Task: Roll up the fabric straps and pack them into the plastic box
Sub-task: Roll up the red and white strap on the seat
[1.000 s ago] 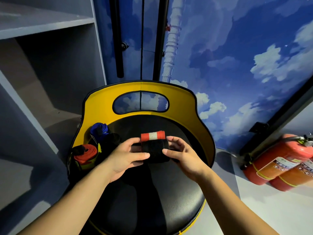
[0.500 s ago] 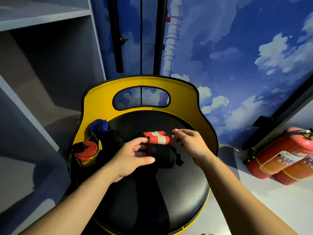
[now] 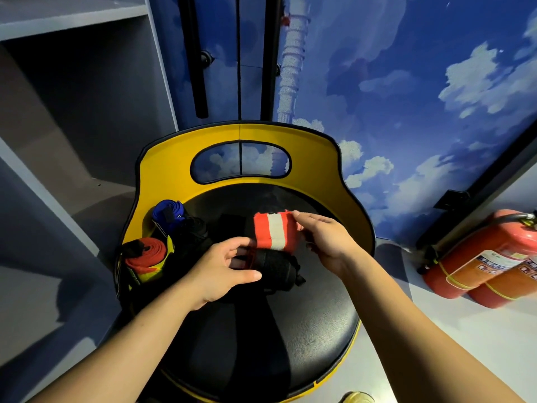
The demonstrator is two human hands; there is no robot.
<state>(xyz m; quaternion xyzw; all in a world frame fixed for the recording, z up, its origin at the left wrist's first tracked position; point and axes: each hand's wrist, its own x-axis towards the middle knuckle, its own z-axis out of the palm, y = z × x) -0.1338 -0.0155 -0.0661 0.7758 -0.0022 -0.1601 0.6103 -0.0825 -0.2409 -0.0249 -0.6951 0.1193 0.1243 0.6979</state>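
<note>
Red-white strap (image 3: 274, 233) lifted off black roll (image 3: 273, 269) — axis left-right; right hand (image 3: 325, 242) fingers pinch it, left hand (image 3: 223, 271) grips roll.

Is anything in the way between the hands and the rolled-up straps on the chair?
No. The left hand already grips the black rolled strap, and the right hand touches the red-and-white striped roll. Nothing visible sits between them.

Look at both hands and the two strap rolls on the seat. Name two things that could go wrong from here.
1. The right hand holds the red and white roll only by its end, so it may unwind.
2. The black roll lies on the smooth black seat, held at one end by the left hand; it could loosen or roll away.
</note>
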